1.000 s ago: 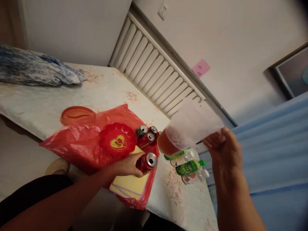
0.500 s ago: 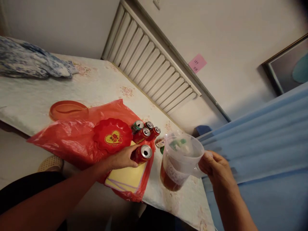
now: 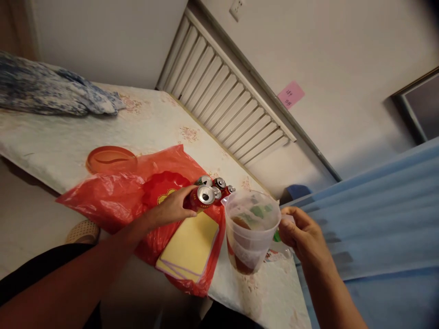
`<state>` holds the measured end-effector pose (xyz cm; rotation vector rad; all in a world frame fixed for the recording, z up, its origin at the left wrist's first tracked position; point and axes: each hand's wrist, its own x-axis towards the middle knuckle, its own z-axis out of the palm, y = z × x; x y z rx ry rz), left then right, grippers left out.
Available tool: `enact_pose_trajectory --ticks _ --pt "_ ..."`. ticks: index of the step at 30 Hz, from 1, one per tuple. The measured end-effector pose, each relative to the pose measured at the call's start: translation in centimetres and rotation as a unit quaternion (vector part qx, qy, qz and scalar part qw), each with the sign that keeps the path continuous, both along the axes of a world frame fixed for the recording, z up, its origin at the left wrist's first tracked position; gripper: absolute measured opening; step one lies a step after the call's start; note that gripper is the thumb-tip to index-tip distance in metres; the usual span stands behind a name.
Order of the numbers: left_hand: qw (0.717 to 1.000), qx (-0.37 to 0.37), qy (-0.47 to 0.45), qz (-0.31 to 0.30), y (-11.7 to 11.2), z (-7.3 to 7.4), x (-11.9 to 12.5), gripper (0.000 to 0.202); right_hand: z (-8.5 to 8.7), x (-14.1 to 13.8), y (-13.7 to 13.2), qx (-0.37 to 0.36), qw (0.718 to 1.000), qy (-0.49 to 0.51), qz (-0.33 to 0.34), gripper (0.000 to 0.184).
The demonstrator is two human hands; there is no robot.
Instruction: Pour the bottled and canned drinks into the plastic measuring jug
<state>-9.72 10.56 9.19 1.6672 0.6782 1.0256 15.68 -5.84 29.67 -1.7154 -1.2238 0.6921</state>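
Note:
My left hand point(image 3: 171, 209) is wrapped round an opened red drink can point(image 3: 203, 197), lifted and tilted above the red plastic bag point(image 3: 113, 196). Several more cans point(image 3: 219, 184) stand just behind it. My right hand point(image 3: 302, 235) grips the handle of a clear plastic jug point(image 3: 252, 230), upright over the table's near corner, with brown liquid in its bottom. A red heart-printed plate point(image 3: 161, 188) lies on the bag, partly hidden by my left hand. Yellow cards point(image 3: 190, 244) lie below the can.
The floral-covered table point(image 3: 68, 141) carries a red oval dish point(image 3: 110, 158) and blue patterned cloth point(image 3: 51, 91) at the far left. Small bottles sit hidden behind the jug. A white radiator point(image 3: 226, 100) lines the wall; blue fabric point(image 3: 377, 219) fills the right side.
The jug has come down from a tilted, raised position to upright near the table corner. My left hand has lifted the can off the yellow cards and tilted it toward the jug.

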Motion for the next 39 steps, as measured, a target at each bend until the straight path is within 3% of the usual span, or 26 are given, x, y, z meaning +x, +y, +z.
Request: enact_pose_trajectory --ticks 4,9,20,28,39 --pt "0.999 -0.013 -0.016 0.024 1.0 -0.3 -0.7 0.072 0.1 -0.8 1.8 -0.002 0.999 -0.017 0.04 0.046" --pt "0.998 -0.005 0.019 0.06 1.4 0.0 -1.9 0.067 -0.3 -1.0 3.9 -0.01 0.996 -0.034 0.087 0.042" --pt "0.995 -0.022 0.056 0.082 1.6 0.0 -2.4 0.065 -0.2 -2.7 7.7 -0.02 0.985 -0.132 0.107 0.045" --pt "0.995 -0.022 0.053 0.078 2.0 -1.2 -2.0 0.063 0.1 -3.7 9.2 -0.032 0.977 -0.167 0.128 0.045" --pt "0.996 -0.015 0.045 0.074 2.1 -1.5 -2.0 0.058 0.1 -3.7 10.4 -0.045 0.967 -0.191 0.16 0.042"
